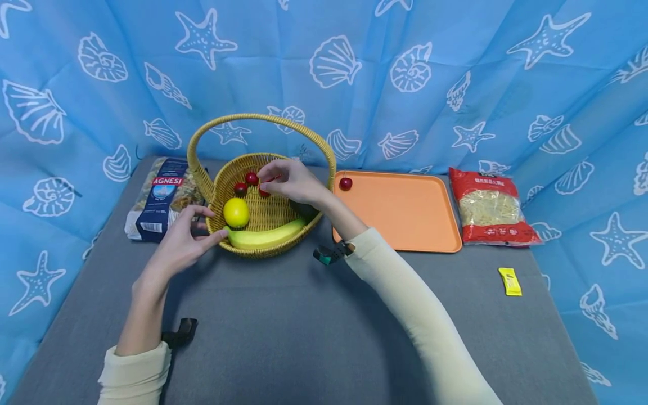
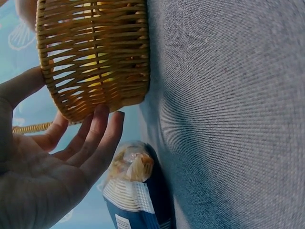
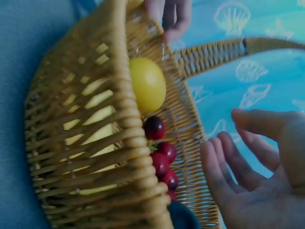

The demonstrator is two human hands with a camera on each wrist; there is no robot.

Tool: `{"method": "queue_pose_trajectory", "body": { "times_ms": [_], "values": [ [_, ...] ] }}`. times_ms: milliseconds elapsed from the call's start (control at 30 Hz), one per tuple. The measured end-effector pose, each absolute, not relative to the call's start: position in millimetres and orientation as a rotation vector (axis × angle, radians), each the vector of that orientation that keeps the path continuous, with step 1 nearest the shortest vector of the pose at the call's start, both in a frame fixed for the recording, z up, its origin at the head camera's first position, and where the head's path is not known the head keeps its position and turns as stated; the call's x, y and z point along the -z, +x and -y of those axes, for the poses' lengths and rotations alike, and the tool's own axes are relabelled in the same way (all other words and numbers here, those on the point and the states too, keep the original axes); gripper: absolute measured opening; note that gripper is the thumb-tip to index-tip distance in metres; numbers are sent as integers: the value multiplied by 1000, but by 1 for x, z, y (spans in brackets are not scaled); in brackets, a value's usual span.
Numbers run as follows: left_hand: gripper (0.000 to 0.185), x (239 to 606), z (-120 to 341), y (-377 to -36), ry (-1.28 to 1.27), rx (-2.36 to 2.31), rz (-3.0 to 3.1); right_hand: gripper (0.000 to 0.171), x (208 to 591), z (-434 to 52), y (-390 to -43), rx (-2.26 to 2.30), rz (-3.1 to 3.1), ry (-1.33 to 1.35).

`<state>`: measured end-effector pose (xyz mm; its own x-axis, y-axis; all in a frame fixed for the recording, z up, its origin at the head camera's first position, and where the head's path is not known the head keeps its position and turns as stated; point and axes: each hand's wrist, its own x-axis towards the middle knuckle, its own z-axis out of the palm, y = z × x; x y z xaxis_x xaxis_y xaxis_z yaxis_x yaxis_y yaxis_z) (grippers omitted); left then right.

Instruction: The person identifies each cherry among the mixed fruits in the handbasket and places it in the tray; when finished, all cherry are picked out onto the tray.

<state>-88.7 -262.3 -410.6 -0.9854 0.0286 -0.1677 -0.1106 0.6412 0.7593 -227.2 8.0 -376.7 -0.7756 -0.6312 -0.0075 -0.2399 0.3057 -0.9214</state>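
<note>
Head view: right hand [image 1: 291,181] hovers inside the wicker basket [image 1: 263,247] over the red cherries [image 1: 251,178], fingers loosely spread, gripping nothing; left hand [image 1: 183,243] rests open at the basket's left rim. Left wrist view: straight fingers [image 2: 97,136] touch the basket wall [image 2: 95,57]. Right wrist view: relaxed empty fingers [image 3: 224,171] beside the cherries [image 3: 162,160], with a yellow lemon [image 3: 147,83] just beyond them.

We are reaching our right hand [image 1: 291,181] over cherries [image 1: 251,179] in the basket [image 1: 270,247], our left hand [image 1: 179,244] touching its rim.
</note>
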Motion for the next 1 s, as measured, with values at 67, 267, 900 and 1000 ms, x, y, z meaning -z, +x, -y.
{"method": "queue_pose_trajectory", "body": {
  "times_ms": [67,267,900,1000],
  "values": [
    [66,410,262,-89,-66,-1265,-2696,30,380,-1,-234,1447,-2197,-712],
    [67,411,264,-88,-66,-1264,-2695,33,390,16,-247,1374,-2236,-619],
    [69,409,261,-88,-70,-1255,-2693,44,395,34,-245,999,-2255,-576],
    [68,409,261,-88,-68,-1255,-2692,43,398,34,-243,1007,-2242,-589]
  ]
}}
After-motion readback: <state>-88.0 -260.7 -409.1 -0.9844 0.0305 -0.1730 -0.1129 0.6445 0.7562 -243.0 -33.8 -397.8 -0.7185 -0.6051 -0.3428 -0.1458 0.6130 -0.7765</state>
